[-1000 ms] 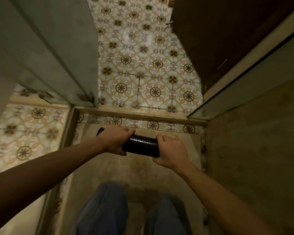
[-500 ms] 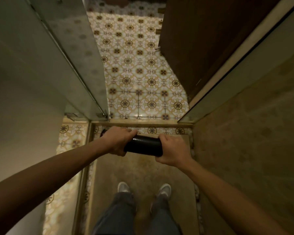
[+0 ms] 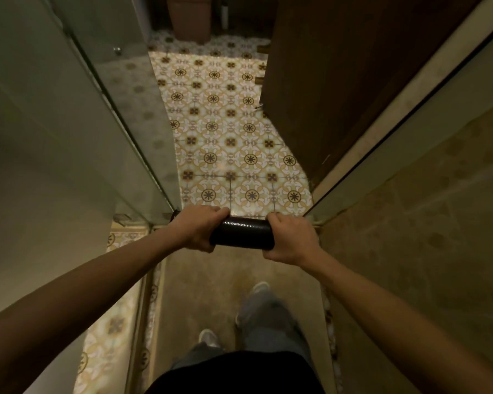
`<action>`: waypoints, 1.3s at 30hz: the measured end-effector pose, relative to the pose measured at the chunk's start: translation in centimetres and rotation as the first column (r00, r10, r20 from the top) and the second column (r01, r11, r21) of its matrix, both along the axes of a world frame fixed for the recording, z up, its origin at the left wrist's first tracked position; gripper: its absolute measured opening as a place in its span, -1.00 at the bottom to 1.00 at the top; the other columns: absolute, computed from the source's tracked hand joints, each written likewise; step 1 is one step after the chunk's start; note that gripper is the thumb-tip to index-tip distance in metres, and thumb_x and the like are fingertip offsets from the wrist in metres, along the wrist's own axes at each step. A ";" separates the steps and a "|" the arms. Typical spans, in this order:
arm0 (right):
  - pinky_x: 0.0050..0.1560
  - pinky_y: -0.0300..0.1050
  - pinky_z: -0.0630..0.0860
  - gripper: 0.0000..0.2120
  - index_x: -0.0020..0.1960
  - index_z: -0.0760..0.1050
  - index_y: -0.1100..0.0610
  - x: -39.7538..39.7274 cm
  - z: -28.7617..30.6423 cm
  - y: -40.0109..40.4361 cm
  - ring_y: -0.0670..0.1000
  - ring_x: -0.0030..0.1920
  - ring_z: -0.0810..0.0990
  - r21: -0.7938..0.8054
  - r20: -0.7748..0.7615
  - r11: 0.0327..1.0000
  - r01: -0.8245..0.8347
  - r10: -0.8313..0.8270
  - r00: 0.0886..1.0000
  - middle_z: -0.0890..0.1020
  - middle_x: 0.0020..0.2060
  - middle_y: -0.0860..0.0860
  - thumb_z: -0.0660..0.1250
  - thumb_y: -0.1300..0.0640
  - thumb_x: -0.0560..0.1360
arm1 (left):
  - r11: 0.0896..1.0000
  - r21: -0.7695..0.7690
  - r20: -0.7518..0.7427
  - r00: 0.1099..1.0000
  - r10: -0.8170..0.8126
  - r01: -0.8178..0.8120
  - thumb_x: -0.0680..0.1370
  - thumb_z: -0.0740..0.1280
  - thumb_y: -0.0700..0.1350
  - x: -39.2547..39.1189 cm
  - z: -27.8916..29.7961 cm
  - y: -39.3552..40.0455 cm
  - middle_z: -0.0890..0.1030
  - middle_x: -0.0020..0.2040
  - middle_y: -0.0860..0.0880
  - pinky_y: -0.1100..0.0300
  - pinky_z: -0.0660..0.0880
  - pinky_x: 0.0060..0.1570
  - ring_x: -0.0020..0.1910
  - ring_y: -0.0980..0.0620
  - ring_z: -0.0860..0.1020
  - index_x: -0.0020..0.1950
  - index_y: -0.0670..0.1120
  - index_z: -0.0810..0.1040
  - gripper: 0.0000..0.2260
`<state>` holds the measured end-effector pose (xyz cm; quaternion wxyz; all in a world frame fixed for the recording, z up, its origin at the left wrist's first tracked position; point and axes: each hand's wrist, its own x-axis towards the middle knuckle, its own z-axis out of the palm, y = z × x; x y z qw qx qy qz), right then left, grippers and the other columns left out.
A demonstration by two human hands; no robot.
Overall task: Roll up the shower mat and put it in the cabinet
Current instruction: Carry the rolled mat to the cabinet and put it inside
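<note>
The shower mat [image 3: 244, 233] is a tight black roll held level in front of me, above the shower threshold. My left hand [image 3: 201, 230] grips its left end and my right hand [image 3: 289, 240] grips its right end, so both ends are hidden under my fingers. No open cabinet shows; a dark brown wooden panel [image 3: 339, 81] stands at the upper right.
A glass shower door [image 3: 117, 115] stands open on the left and a glass panel [image 3: 410, 132] runs along the right. Patterned floor tiles [image 3: 228, 143] stretch ahead to a brown bin [image 3: 190, 18]. My feet stand on the beige shower floor [image 3: 211, 285].
I have risen from a crouch to standing, the view lifting to show more tiled floor ahead. Both hands keep the same grip on the rolled mat, and my right foot steps forward.
</note>
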<state>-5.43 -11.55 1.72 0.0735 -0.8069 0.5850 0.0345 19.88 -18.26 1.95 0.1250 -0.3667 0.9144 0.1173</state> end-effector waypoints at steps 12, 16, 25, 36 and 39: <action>-0.28 -0.05 0.48 -0.48 0.06 0.41 0.04 -5.7 -1.1 -22.4 0.10 -0.20 0.60 0.062 -0.035 0.998 -0.021 0.023 0.999 0.61 -0.13 -0.01 0.44 -0.20 0.23 | 0.995 0.059 0.027 0.996 0.085 -0.086 0.25 0.46 0.10 -5.9 -1.3 -21.2 0.58 0.07 -0.01 0.05 0.54 -0.24 -0.04 -0.10 0.59 0.27 0.02 0.31 -0.35; -0.30 -0.08 0.40 -0.47 0.06 0.43 0.07 -7.6 -0.7 -29.7 0.11 -0.21 0.61 0.058 -0.031 0.997 -0.043 0.045 0.999 0.63 -0.13 0.01 0.47 -0.16 0.23 | 0.995 0.018 0.008 0.996 0.093 -0.093 0.24 0.44 0.13 -7.8 -1.2 -27.8 0.58 0.05 0.01 0.09 0.51 -0.28 -0.06 -0.07 0.59 0.26 0.04 0.28 -0.35; -0.23 -0.03 0.49 -0.45 0.07 0.40 0.05 -8.3 -1.0 -46.1 0.10 -0.17 0.62 0.072 -0.085 0.991 -0.113 0.119 0.989 0.63 -0.10 0.00 0.46 -0.21 0.21 | 0.991 0.007 -0.023 0.990 0.136 -0.136 0.24 0.44 0.14 -7.9 -2.1 -42.4 0.58 -0.01 -0.01 0.11 0.41 -0.32 -0.11 -0.08 0.57 0.17 0.01 0.34 -0.42; -0.20 0.00 0.56 -0.44 0.06 0.37 0.04 -6.2 -4.5 -73.8 0.11 -0.14 0.62 0.124 -0.074 0.985 -0.117 0.127 0.989 0.61 -0.09 -0.01 0.44 -0.25 0.22 | 0.979 0.082 0.001 0.983 0.185 -0.184 0.25 0.49 0.11 -6.2 -5.1 -69.4 0.57 -0.01 -0.01 0.13 0.38 -0.35 -0.12 -0.05 0.55 0.14 0.00 0.33 -0.44; -0.18 0.01 0.57 -0.44 0.07 0.37 0.04 -4.7 -3.3 -80.3 0.10 -0.13 0.62 0.129 -0.052 0.985 -0.118 0.126 0.991 0.62 -0.08 0.00 0.43 -0.23 0.22 | 0.976 0.070 -0.029 0.977 0.209 -0.207 0.23 0.50 0.12 -4.6 -4.0 -75.2 0.57 -0.02 0.00 0.15 0.32 -0.35 -0.12 -0.04 0.56 0.12 0.01 0.35 -0.43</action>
